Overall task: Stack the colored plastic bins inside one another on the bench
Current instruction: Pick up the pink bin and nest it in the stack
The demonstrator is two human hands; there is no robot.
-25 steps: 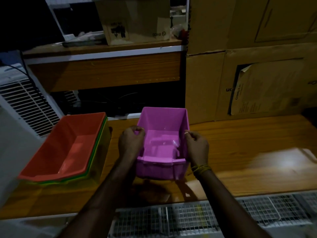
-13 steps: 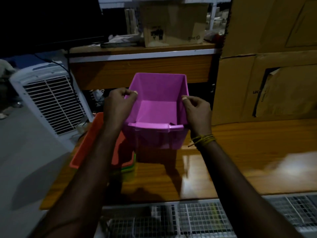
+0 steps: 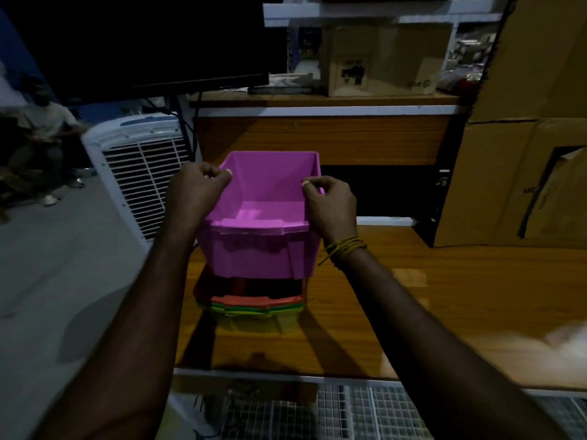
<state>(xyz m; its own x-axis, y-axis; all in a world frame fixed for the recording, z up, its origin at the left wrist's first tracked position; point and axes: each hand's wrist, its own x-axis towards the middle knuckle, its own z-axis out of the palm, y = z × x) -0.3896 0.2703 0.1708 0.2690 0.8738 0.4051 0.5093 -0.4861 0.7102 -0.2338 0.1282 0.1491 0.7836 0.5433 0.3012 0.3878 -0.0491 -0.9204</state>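
Purple bin (image 3: 260, 246) held in the air by both hands, directly above a nested stack of bins (image 3: 251, 304) whose orange, green and yellow rims show beneath it. Left hand (image 3: 193, 192) grips the bin's left rim, fingers curled over the outside and thumb tip on the inner wall. Right hand (image 3: 330, 208) pinches the right rim in the same manner, a yellow thread bracelet (image 3: 344, 249) around its wrist. Both forearms reach forward from the lower frame, roughly parallel. The bin's open top faces up and toward the camera; whether its base touches the stack cannot be told, as its front wall hides the contact.

The stack rests at the left end of a glossy wooden bench (image 3: 413, 312), close to the left edge. To the right of the stack the bench top runs on bare. A wire grille (image 3: 365, 414) lies along the near edge below the bench. A white air cooler (image 3: 139, 173) stands on the floor left of the bench. Behind, a raised wooden shelf (image 3: 324, 134) carries a cardboard box (image 3: 381, 58), beside a dark monitor (image 3: 143, 42). Large cardboard cartons (image 3: 524, 185) stand at the bench's far right.
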